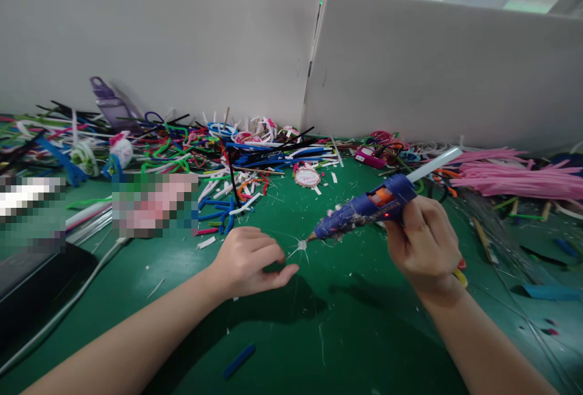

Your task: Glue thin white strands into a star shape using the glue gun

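My right hand [423, 240] is wrapped round the handle of a dark blue hot glue gun [359, 209], its nozzle pointing left. A clear glue stick [435, 164] sticks out of the gun's back end, and a small red light glows on its side. At the nozzle tip, a small whitish clear piece with thin spokes [302, 245] appears to hang above the table. My left hand [255, 261] is closed beside it, fingers curled, thumb and forefinger near together. One thin spoke runs to these fingertips; their exact grip is too fine to see.
Pipe cleaners [273, 155] in many colours lie heaped along the back of the green table [291, 346]. Pink strips [523, 176] are piled at right. A purple bottle [112, 106] stands back left. A white cable [77, 298] crosses the left side. Pale panels [159, 36] rise behind.
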A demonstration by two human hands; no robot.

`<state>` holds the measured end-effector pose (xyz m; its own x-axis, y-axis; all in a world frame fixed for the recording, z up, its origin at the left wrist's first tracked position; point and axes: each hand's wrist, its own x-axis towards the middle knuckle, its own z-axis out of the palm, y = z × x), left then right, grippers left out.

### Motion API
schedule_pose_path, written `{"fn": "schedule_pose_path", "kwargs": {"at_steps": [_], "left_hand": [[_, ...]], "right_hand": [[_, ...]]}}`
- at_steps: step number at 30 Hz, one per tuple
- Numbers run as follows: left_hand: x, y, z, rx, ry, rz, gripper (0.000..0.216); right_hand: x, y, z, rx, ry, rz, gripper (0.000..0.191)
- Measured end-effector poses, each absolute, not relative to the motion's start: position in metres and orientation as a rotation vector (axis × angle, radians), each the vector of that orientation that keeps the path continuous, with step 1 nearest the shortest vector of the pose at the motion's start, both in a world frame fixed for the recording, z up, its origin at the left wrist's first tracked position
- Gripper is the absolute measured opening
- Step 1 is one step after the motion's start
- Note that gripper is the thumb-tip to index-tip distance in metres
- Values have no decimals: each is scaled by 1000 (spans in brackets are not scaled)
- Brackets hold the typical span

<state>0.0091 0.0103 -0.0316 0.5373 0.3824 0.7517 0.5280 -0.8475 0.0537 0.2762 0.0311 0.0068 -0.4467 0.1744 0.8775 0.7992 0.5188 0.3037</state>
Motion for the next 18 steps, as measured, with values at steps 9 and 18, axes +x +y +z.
{"fn": "schedule_pose_path", "kwargs": {"at_steps": [9,18], "left_hand": [[9,9,-31,-2587,-775,-1194,22],[9,9,-31,-2588,-783,-1194,21]], "right_hand": [[275,31,6,-769,-1918,-904,56],[272,30,7,-770,-1900,-917,53]]}}
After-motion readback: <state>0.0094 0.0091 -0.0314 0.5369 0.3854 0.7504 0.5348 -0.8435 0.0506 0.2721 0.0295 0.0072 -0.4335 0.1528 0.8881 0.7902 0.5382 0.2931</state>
